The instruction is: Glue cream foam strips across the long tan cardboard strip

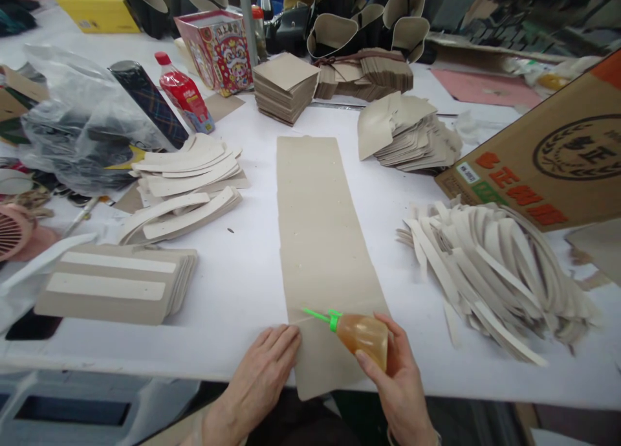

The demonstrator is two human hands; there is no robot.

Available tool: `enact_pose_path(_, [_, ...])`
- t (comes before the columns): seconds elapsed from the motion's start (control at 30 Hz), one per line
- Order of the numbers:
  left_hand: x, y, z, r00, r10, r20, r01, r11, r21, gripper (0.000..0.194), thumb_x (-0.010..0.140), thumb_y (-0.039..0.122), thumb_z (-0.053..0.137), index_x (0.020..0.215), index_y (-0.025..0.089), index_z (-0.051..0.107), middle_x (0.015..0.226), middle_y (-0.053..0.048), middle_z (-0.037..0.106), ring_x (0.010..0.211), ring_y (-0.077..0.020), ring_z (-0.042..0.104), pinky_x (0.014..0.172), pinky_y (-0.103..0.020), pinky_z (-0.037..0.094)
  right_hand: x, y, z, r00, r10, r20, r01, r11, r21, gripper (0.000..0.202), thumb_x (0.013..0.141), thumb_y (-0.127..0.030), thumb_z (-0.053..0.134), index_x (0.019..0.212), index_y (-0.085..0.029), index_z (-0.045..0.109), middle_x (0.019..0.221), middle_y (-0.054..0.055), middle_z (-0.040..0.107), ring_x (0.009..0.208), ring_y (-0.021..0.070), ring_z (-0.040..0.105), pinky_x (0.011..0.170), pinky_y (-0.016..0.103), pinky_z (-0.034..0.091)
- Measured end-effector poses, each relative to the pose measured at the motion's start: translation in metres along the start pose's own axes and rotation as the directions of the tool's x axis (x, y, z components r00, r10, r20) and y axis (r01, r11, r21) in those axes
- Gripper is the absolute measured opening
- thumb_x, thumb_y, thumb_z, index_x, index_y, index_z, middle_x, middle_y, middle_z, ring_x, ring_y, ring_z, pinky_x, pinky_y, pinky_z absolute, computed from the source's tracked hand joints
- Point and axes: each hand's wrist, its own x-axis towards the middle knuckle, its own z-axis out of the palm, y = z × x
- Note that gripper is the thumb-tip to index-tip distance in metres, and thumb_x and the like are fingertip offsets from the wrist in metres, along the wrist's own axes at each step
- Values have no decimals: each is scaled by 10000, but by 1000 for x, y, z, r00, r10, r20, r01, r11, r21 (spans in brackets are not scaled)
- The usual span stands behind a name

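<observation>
A long strip of overlapping beige board pieces (320, 226) runs away from me down the middle of the white table, its near end reaching the front edge. My right hand (402, 375) is wrapped round a glue bottle (366, 339) with amber liquid and a green nozzle. The bottle is tipped on its side, and its nozzle points left, over the near part of the strip. Flat at the strip's left edge lies my left hand (269, 362), fingers stretched out and holding nothing. A thin pale line shows near the nozzle tip; I cannot tell if it is glue.
Left are stacked panels with white strips (114, 284) and curved pale strips (194, 174). A heap of long strips (490, 271) and a cardboard box (548, 148) stand right. Behind are board stacks (286, 87), loose board pieces (412, 132) and a red bottle (187, 93).
</observation>
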Motion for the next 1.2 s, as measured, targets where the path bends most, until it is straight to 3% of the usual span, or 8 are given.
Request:
enact_pose_path(0.17, [-1, 1, 1, 1000, -10, 15, 10, 999, -33, 379, 885, 171, 433, 1263, 182, 450, 1284, -26, 504, 1147, -195, 448, 970, -340, 402, -34, 19, -41, 976, -194, 100, 216, 930, -298, 620, 635, -225, 747, 1195, -268, 484, 1231, 75, 543, 1087, 235, 572, 895, 297, 520])
enact_pose_path(0.4, [-1, 2, 3, 1000, -8, 2, 8, 999, -35, 377, 881, 139, 412, 1253, 171, 461, 1274, -48, 506, 1134, -203, 448, 958, -357, 412, -49, 29, -41, 806, -475, 354, 592, 634, -498, 606, 698, -193, 682, 1248, -257, 434, 1236, 89, 512, 1147, 230, 524, 965, 326, 478])
enact_pose_path(0.6, [-4, 1, 8, 1000, -11, 21, 12, 999, -47, 398, 883, 125, 390, 1276, 170, 439, 1310, -40, 475, 1171, -204, 413, 990, -366, 389, -46, 17, -32, 758, -523, 391, 648, 530, -547, 589, 696, -145, 658, 1238, -237, 446, 1227, 94, 507, 1151, 226, 516, 970, 321, 473])
enact_pose_path(0.83, [-3, 3, 7, 1000, -5, -5, 5, 999, -36, 389, 875, 129, 401, 1255, 174, 468, 1287, -55, 498, 1148, -213, 443, 963, -375, 419, -54, 22, -42, 763, -534, 363, 644, 586, -493, 617, 651, -99, 675, 1221, -257, 502, 1201, 73, 551, 1116, 214, 549, 956, 287, 478])
enact_pose_path(0.93, [-3, 3, 6, 1000, -5, -10, 5, 1000, -30, 401, 867, 120, 407, 1259, 181, 467, 1283, -58, 503, 1144, -214, 454, 956, -383, 431, -55, 31, -32, 870, -420, 257, 491, 778, -391, 581, 597, -127, 741, 1137, -267, 578, 1182, 56, 578, 1114, 227, 554, 967, 288, 469])
enact_pose_path(1.03, [-3, 2, 7, 1000, 0, -29, -1, 1000, -29, 395, 872, 130, 405, 1258, 186, 472, 1276, -64, 512, 1144, -208, 465, 952, -385, 443, -49, 31, -17, 999, -28, 23, 28, 1000, -8, 585, 629, -255, 755, 1167, -271, 528, 1149, 63, 600, 1030, 244, 604, 906, 367, 510])
enact_pose_path(1.1, [-3, 0, 9, 999, 12, -38, -13, 1000, -27, 393, 875, 138, 405, 1258, 194, 474, 1281, -60, 512, 1152, -204, 468, 954, -383, 451, -44, 23, -13, 972, 233, -23, -211, 914, 347, 563, 688, -341, 715, 1187, -269, 466, 1146, 70, 599, 979, 248, 627, 861, 419, 525])
enact_pose_path(1.2, [-4, -4, 11, 998, 37, -43, -37, 999, -12, 392, 878, 154, 410, 1261, 209, 474, 1291, -42, 512, 1156, -198, 478, 955, -376, 467, -38, 9, -26, 940, 337, -47, -252, 782, 571, 515, 694, -359, 714, 1132, -251, 468, 1145, 68, 593, 965, 241, 629, 833, 416, 531])
